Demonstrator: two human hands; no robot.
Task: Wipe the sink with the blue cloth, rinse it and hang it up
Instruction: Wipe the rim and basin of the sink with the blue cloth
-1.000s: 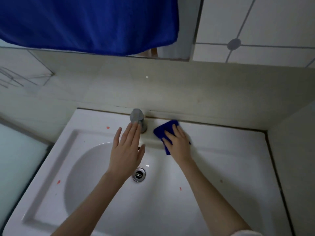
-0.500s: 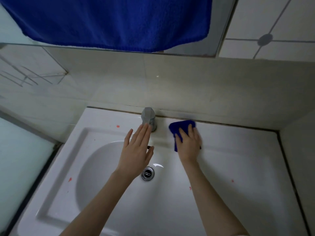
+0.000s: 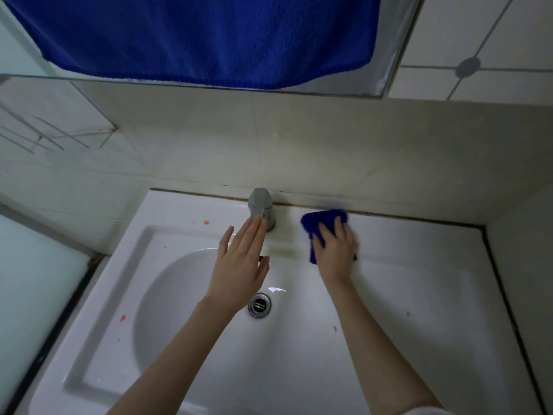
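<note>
Spots of reddish dirt (image 3: pixel 122 318) dot the near rim of the sink (image 3: pixel 419 369), and we judge those lie still ahead of us in the wiping. Farther in, the drain (image 3: pixel 259 305) sits at the bottom of the bowl. Above the bowl our left hand (image 3: pixel 239 265) hovers flat, fingers straight and spread, holding nothing, its tips close to the tap (image 3: pixel 261 206). Our right hand (image 3: pixel 336 253) lies palm down on the blue cloth (image 3: pixel 324 218), fingers extended and pressing it against the far ledge just right of the tap; the cloth's far edge juts out past the fingertips toward the wall seam. So the cloth is already under the right hand, and the unwiped ledge runs off to the right along the wall; we judge the coming stroke belongs to that hand, sweeping sideways. Farthest off, a larger blue towel (image 3: pixel 209 40) hangs overhead.
</note>
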